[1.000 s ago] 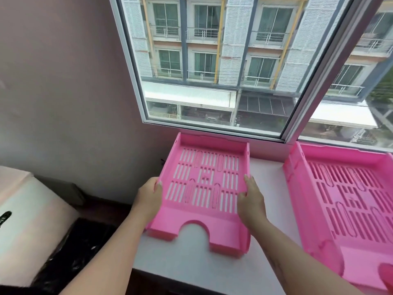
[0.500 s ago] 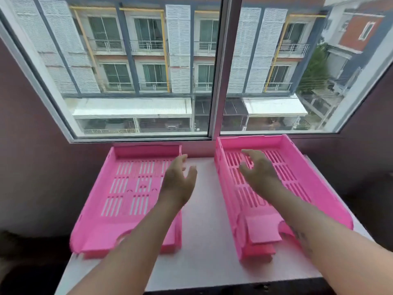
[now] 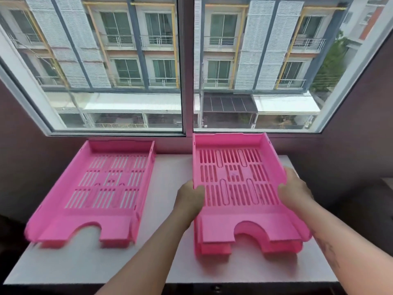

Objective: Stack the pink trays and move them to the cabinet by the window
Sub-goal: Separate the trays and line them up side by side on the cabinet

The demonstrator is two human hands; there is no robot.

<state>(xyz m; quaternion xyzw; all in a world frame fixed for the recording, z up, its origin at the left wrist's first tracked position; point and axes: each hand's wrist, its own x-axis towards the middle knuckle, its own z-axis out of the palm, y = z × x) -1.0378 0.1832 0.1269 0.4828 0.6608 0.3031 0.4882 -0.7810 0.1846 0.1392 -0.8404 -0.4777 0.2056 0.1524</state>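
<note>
Two groups of pink slotted trays lie on the white cabinet top (image 3: 168, 262) under the window. On the left sits a single pink tray (image 3: 102, 188), flat and untouched. On the right is a stack of pink trays (image 3: 238, 182), with a lower tray showing under the top one at the front. My left hand (image 3: 189, 199) grips the stack's left wall, thumb inside the rim. My right hand (image 3: 294, 188) grips its right wall the same way. Both forearms reach in from the bottom edge.
A large sliding window (image 3: 187, 67) with a grey centre post stands right behind the trays, facing a building. Dark maroon walls (image 3: 350, 135) close in on both sides. The cabinet's front edge (image 3: 170, 283) runs along the bottom, with dark space beyond the right end.
Both hands left the left tray, crossed over to the right stack while open in the air, and now clasp its two side walls. My view swung right and centred on the window.
</note>
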